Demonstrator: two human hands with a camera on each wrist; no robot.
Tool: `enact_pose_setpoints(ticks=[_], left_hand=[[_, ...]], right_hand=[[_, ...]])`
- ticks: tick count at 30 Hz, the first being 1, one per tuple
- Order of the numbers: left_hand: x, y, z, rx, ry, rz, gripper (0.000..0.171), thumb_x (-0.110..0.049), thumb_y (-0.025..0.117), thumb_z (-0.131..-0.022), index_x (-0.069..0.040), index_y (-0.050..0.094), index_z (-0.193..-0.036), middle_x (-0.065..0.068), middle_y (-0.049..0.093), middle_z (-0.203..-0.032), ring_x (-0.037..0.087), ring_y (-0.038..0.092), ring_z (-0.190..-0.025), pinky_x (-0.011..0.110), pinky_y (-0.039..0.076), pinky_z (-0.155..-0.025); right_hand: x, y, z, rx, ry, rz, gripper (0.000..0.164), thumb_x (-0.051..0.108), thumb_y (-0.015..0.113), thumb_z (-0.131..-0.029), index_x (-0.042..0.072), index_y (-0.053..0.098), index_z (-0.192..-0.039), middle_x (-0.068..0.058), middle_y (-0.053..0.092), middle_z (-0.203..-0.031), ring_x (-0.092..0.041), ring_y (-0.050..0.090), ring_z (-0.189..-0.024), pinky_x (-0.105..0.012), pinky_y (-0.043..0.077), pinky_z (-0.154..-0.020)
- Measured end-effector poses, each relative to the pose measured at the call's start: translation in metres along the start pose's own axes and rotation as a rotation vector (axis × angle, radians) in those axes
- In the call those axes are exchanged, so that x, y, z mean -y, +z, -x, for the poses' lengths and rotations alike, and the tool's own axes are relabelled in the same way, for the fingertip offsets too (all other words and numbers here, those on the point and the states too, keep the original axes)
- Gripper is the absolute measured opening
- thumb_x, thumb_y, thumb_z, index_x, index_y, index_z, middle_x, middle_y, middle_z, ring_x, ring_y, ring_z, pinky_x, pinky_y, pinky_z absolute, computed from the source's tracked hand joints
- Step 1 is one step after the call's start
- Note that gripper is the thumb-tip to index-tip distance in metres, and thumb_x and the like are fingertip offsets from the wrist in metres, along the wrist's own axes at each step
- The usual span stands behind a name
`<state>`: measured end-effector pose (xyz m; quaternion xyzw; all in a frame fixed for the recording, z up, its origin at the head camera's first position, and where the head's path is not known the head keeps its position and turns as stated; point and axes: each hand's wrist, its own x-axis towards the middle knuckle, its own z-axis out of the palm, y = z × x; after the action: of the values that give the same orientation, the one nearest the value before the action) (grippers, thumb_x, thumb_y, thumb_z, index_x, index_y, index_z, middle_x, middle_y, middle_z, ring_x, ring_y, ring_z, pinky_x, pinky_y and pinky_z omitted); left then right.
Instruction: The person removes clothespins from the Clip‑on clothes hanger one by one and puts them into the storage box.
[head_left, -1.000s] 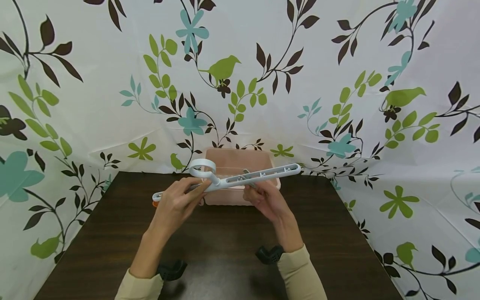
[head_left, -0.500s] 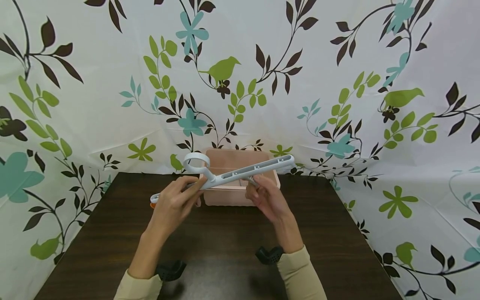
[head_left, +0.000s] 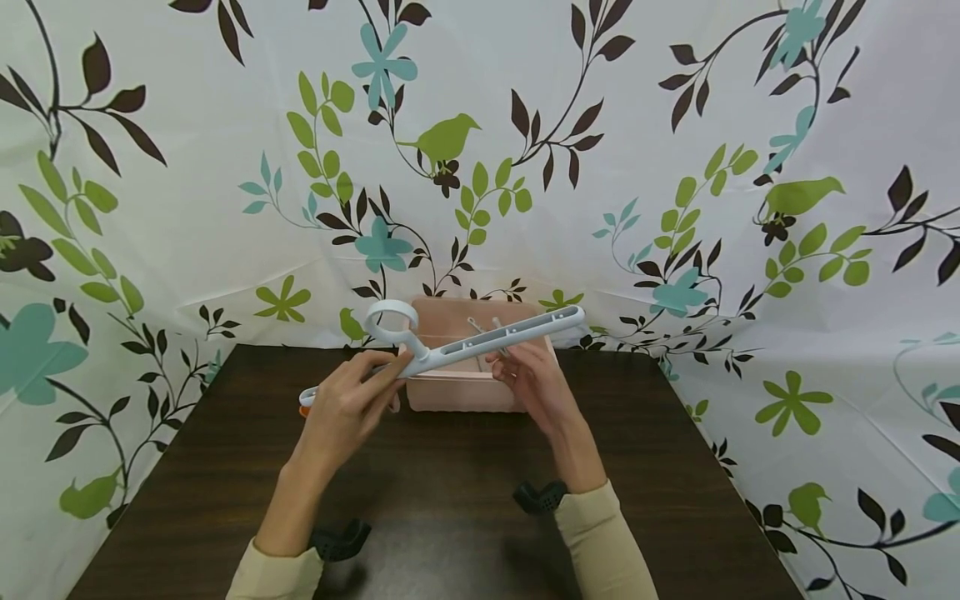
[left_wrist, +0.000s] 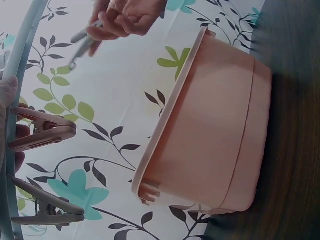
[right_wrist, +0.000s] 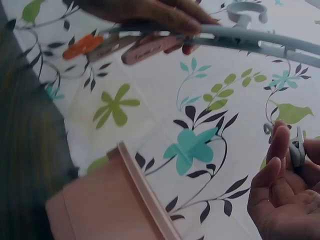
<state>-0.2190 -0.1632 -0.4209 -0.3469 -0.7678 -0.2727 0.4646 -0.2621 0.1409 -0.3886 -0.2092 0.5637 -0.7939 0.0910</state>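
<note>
My left hand (head_left: 354, 404) grips a pale blue-white clip hanger (head_left: 502, 335) near its hook ring (head_left: 392, 318), holding it aslant with the right end higher. On the hanger by the left fingers hang a pink clothespin (left_wrist: 45, 132), a beige-grey clothespin (left_wrist: 47, 205) and an orange clothespin (right_wrist: 82, 46). With thumb and fingers, my right hand (head_left: 536, 387) pinches a grey clothespin (right_wrist: 298, 150) below the hanger's right half. The left wrist view shows this grey clothespin apart from the bar, its jaws pointing away from the fingers.
Behind the hands, a pink plastic bin (head_left: 465, 393) stands on the dark wooden table (head_left: 442, 475), close to the patterned cloth (head_left: 247, 225) at the back. Black wrist cameras sit at both wrists.
The hanger has shifted left, its right half tilting upward. The right hand's fingers have loosened somewhat around the grey clothespin, which now shows partly above the bar. The left hand keeps its grip.
</note>
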Motion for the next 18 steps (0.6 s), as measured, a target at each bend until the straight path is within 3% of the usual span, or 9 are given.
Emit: enact_pose_setpoints(ticks=[2,4,8,13,18], left_hand=[[0.0,0.0,0.0,0.007,-0.004,-0.001,0.043,-0.037,0.05,-0.115,-0.016,0.068,-0.147,0.011,0.07,-0.114,0.018,0.064,-0.085,0.037,0.051,-0.069],[0.0,-0.001,0.001,0.02,-0.012,-0.002,0.043,-0.037,0.05,-0.115,-0.016,0.068,-0.148,0.011,0.07,-0.115,0.019,0.064,-0.087,0.038,0.052,-0.071],[0.001,-0.001,0.002,0.05,-0.032,-0.005,0.044,-0.038,0.049,-0.115,-0.017,0.067,-0.149,0.011,0.07,-0.116,0.021,0.065,-0.09,0.04,0.054,-0.073],[0.001,-0.001,0.003,0.071,-0.045,-0.009,0.045,-0.039,0.048,-0.115,-0.018,0.067,-0.149,0.011,0.07,-0.116,0.019,0.064,-0.087,0.041,0.055,-0.072],[0.002,-0.001,0.003,0.081,-0.053,-0.006,0.044,-0.039,0.048,-0.115,-0.018,0.067,-0.149,0.011,0.071,-0.115,0.019,0.064,-0.085,0.041,0.055,-0.072]], right_hand=[[0.0,0.0,-0.003,-0.034,-0.01,0.059,0.028,0.02,0.051,-0.116,0.014,0.078,-0.115,-0.001,0.078,-0.1,-0.014,0.07,-0.088,-0.03,0.056,-0.089],[-0.001,-0.002,-0.006,-0.061,-0.013,0.121,0.027,0.021,0.054,-0.115,0.015,0.08,-0.112,-0.002,0.079,-0.1,-0.015,0.073,-0.093,-0.032,0.057,-0.093],[-0.003,-0.005,-0.011,-0.105,-0.02,0.255,0.024,0.025,0.061,-0.112,0.009,0.075,-0.123,-0.002,0.079,-0.109,-0.021,0.076,-0.106,-0.033,0.058,-0.098],[-0.009,-0.008,-0.02,-0.176,-0.031,0.445,0.039,0.023,0.065,-0.11,0.003,0.064,-0.144,-0.01,0.077,-0.123,-0.019,0.077,-0.109,-0.034,0.059,-0.098],[-0.015,-0.01,-0.033,-0.213,-0.068,0.569,0.035,0.015,0.067,-0.108,-0.001,0.067,-0.14,-0.018,0.073,-0.128,-0.015,0.07,-0.106,-0.037,0.056,-0.097]])
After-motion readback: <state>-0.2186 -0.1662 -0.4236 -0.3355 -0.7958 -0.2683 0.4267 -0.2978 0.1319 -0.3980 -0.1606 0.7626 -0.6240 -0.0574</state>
